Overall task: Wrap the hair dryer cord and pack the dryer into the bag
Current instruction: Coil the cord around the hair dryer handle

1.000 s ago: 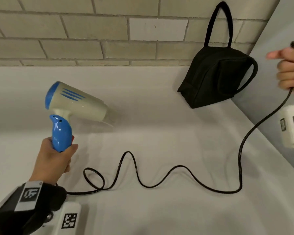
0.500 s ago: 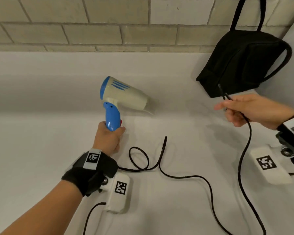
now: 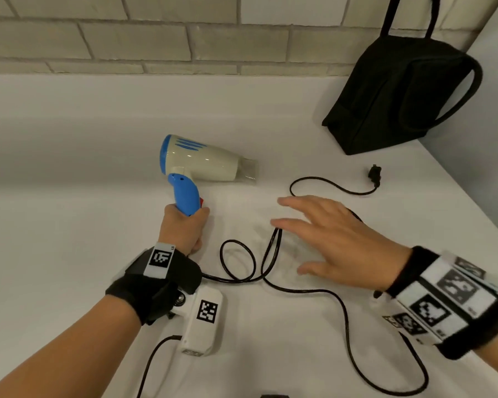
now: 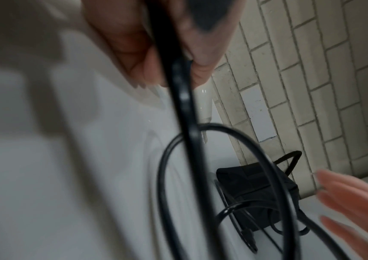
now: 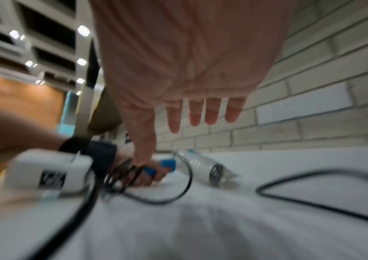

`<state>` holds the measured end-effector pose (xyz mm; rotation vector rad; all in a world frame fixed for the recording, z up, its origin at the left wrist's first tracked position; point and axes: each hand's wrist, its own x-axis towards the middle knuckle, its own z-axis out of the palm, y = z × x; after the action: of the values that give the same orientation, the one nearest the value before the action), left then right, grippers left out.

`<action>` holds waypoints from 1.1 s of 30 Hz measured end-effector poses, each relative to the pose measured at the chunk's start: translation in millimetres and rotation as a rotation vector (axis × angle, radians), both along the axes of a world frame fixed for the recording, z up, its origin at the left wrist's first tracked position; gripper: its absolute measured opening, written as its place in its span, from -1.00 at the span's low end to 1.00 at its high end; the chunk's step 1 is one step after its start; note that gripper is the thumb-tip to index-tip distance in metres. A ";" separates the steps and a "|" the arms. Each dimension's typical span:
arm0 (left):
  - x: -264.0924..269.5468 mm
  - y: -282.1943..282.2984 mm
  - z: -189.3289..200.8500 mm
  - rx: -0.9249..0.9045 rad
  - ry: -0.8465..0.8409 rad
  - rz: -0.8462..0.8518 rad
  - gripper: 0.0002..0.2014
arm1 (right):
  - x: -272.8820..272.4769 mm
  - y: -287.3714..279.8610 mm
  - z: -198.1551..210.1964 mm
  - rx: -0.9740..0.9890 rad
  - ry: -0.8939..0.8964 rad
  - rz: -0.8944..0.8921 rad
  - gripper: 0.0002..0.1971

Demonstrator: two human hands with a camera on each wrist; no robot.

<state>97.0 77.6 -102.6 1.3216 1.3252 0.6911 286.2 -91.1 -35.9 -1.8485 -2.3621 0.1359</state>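
Left hand (image 3: pixel 183 228) wrapped around the blue handle of the hair dryer (image 3: pixel 202 160), clamped on it; dryer upright near the middle of the tabletop (image 3: pixel 69 196), nozzle pointing toward the right edge. Cord (image 3: pixel 342 305) lies loose in loops across the tabletop, plug (image 3: pixel 375 174) near the right edge. Right hand (image 3: pixel 334 239) flat above the cord, fingers spread and straight, holding nothing. Black bag (image 3: pixel 391 93) stands in the far right corner against the brick wall (image 3: pixel 127 35).
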 end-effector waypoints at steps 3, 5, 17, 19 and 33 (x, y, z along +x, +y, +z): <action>-5.3 -4.2 4.5 0.012 0.063 -0.048 -0.73 | -12.4 15.9 -12.0 -0.078 -0.081 0.092 -0.59; -11.8 -9.2 12.0 0.049 0.129 -0.083 -0.67 | -9.9 24.7 -4.9 -0.159 0.004 0.070 -0.56; -16.9 -63.4 45.4 0.749 0.388 -0.780 -0.50 | 12.0 10.3 68.3 -0.004 0.749 -0.148 -0.77; -10.9 -65.4 45.9 0.809 0.298 -0.730 -0.56 | 13.2 5.2 69.4 0.002 0.770 -0.144 -0.80; -48.6 -38.4 65.5 0.470 -0.346 -0.002 -0.75 | 108.2 -12.8 59.7 -0.179 0.328 -0.612 -0.85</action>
<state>48.4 39.2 -37.1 1.4829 0.9107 1.2224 394.4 -104.0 23.9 -2.3230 -1.5394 0.5418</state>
